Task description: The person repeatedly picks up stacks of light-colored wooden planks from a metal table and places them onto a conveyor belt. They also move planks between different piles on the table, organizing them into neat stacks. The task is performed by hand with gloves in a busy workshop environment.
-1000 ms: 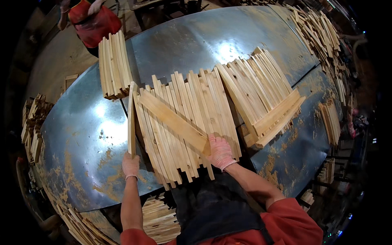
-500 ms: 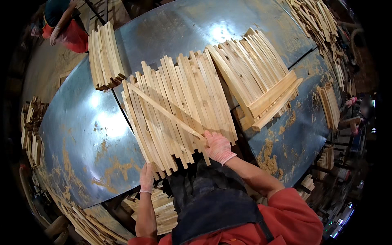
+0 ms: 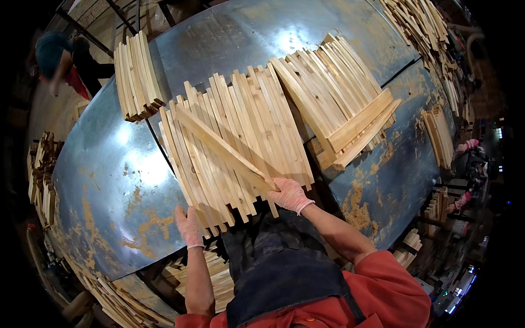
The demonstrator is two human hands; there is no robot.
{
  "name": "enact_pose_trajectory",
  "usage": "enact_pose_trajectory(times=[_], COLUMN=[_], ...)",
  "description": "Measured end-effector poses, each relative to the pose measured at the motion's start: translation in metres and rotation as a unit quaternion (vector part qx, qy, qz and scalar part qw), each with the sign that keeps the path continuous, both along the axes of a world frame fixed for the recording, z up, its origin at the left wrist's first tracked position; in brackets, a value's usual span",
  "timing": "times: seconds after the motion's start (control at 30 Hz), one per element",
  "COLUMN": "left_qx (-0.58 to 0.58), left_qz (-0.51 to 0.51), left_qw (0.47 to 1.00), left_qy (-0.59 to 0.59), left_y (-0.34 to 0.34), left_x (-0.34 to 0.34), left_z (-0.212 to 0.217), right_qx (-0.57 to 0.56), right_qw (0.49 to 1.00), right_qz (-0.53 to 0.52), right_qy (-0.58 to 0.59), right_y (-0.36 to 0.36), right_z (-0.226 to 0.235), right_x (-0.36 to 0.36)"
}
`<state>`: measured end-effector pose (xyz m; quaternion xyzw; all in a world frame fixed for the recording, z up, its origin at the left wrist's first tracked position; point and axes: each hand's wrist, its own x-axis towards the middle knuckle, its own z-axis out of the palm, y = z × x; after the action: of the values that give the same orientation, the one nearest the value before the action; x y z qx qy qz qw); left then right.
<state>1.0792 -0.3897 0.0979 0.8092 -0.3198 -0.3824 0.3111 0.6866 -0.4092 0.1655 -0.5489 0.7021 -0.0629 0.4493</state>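
Observation:
My right hand (image 3: 289,195), in a pale pink glove, grips the near end of a wooden strip (image 3: 224,148). This strip slants to the far left, over a row of light wooden strips (image 3: 249,117) lying side by side. Its wide face shows, and it casts a shadow on the row. At the row's near left corner is my left hand (image 3: 188,226), gloved too, its fingers stretched out and nothing held in them. Whether it touches the outermost strip I cannot tell.
A second bundle of strips (image 3: 328,90) lies to the right, with two pieces (image 3: 363,123) across its near end. Another stack (image 3: 138,76) stands at the far left. Sawdust spots the metal tabletop (image 3: 109,175). A co-worker (image 3: 63,63) bends at the upper left; another person's gloved hand (image 3: 468,145) shows far right.
The strip in my right hand has turned, now showing more of its wide face. My left hand has shifted slightly left and its fingers have opened. The co-worker has bent lower.

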Motion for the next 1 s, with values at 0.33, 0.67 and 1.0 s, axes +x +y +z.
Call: enact_pose_trajectory(times=[0.33,0.67,1.0], left_qx=[-0.014,-0.093,0.019], left_qz=[-0.036,-0.101,-0.135], left_qw=[0.999,0.985,0.948], left_qy=[-0.031,0.107,0.287], left_y=[-0.013,-0.042,-0.072], left_x=[-0.012,-0.066,-0.173], left_z=[0.005,0.048,0.062], right_qx=[0.057,0.229,0.303], right_qw=[0.994,0.838,0.730], right_qz=[-0.029,-0.258,-0.336], right_qy=[-0.091,-0.423,-0.513], right_y=[-0.001,0.025,0.040], right_z=[0.006,-0.018,-0.030], right_x=[0.005,0.016,0.042])
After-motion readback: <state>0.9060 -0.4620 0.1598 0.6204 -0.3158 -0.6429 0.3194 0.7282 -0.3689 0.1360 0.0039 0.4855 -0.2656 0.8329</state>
